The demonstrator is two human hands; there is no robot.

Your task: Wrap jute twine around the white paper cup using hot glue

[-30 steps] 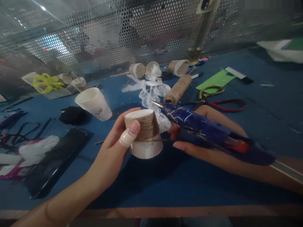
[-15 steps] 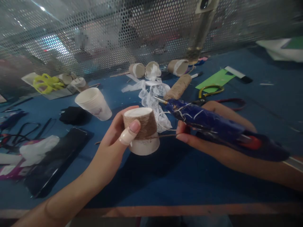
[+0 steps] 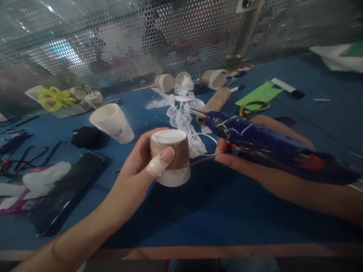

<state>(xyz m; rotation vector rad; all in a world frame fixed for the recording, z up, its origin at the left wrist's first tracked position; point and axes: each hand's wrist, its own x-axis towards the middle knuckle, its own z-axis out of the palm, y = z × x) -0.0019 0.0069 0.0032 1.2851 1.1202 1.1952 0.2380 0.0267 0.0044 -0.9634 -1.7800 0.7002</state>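
My left hand (image 3: 147,162) is closed around an upside-down paper cup (image 3: 173,177), with a bandage on the thumb. Brown twine (image 3: 180,151) is wound round the part of the cup nearest its base, and the white band at the rim end is bare. From the winding a strand of twine (image 3: 201,160) runs to the pinched thumb and finger of my right hand (image 3: 227,153). That same hand also holds a blue hot glue gun (image 3: 249,139), whose metal nozzle points left above and beyond the cup. Most of its grip is hidden.
Behind the cup lie white lace (image 3: 181,117) and a twine roll (image 3: 217,102). Stacked paper cups (image 3: 112,124) lean at left, near a black tray (image 3: 70,192). Yellow scissors (image 3: 55,99), twine-wrapped cups (image 3: 215,79) and a green card (image 3: 259,94) lie farther back, before a perforated metal screen (image 3: 124,49).
My right hand and the glue gun have shifted slightly right, drawing the twine strand at a steeper upward slant. The wrapped cup has turned or moved slightly in my left hand.
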